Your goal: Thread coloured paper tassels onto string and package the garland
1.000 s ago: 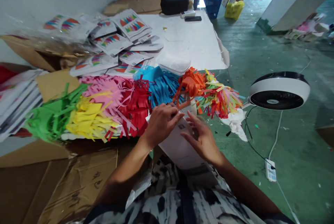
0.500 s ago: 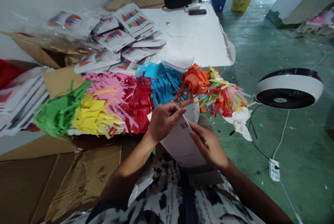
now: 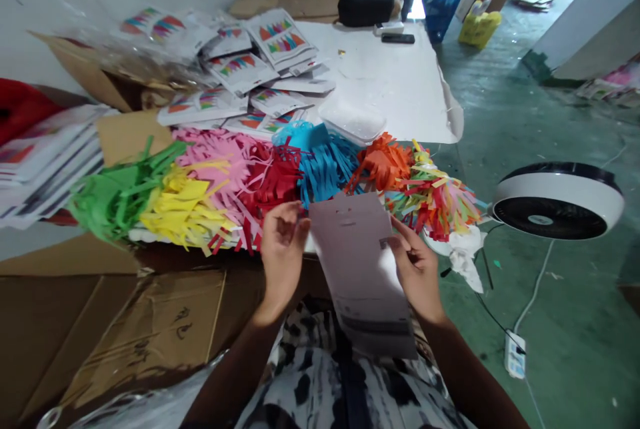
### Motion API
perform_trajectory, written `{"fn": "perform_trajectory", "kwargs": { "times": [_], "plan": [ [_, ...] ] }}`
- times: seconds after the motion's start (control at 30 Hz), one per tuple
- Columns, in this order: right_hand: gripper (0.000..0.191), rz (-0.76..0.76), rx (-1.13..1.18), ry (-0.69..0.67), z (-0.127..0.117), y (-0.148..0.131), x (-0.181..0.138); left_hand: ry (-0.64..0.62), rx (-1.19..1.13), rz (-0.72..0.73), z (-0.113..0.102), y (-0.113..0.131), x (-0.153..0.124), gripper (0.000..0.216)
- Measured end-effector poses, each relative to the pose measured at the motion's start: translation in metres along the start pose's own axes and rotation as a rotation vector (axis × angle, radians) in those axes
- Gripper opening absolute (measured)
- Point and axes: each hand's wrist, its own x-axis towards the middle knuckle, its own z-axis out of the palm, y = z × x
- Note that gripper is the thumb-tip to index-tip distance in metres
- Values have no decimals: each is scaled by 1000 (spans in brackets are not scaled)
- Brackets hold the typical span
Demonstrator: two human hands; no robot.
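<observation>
A long pale card (image 3: 357, 262) stands tilted in front of me, with a small hanging slot near its top edge and a dark band lower down. My right hand (image 3: 417, 269) pinches its right edge between thumb and fingers. Beside the left edge is my left hand (image 3: 283, 256), fingers loosely curled and thumb apart, with nothing visible in it. Beyond the card lie fringed paper bundles: red (image 3: 273, 182), blue (image 3: 327, 162), orange (image 3: 385, 162) and a multicoloured one (image 3: 440, 199). Pink (image 3: 220, 156), yellow (image 3: 183, 209) and green (image 3: 125, 196) bundles lie further left.
Printed packets (image 3: 240, 72) are heaped on the white-covered table (image 3: 400, 86), near a clear plastic tray (image 3: 353, 119). Stacked cards (image 3: 50, 156) stand at left. A fan (image 3: 557, 202) is at right, above a power strip (image 3: 515, 352). Cardboard (image 3: 165, 322) lies lower left.
My left hand has moved left off the card's top, and its fingers have loosened. The card has turned to show its wide face. My right hand still grips its right edge.
</observation>
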Motion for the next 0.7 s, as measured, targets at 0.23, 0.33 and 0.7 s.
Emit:
{"fn": "perform_trajectory", "kwargs": {
  "times": [0.23,0.33,0.7],
  "plan": [
    [52,-44,-7,107,2,10,-7,154,-328,-251,17,-34,-43,41],
    [46,-90,-46,183,4,18,-11,195,-380,-271,21,-35,-47,38],
    [24,-70,-32,311,-4,7,-8,170,-574,-556,19,-23,-44,40]
  ]
}}
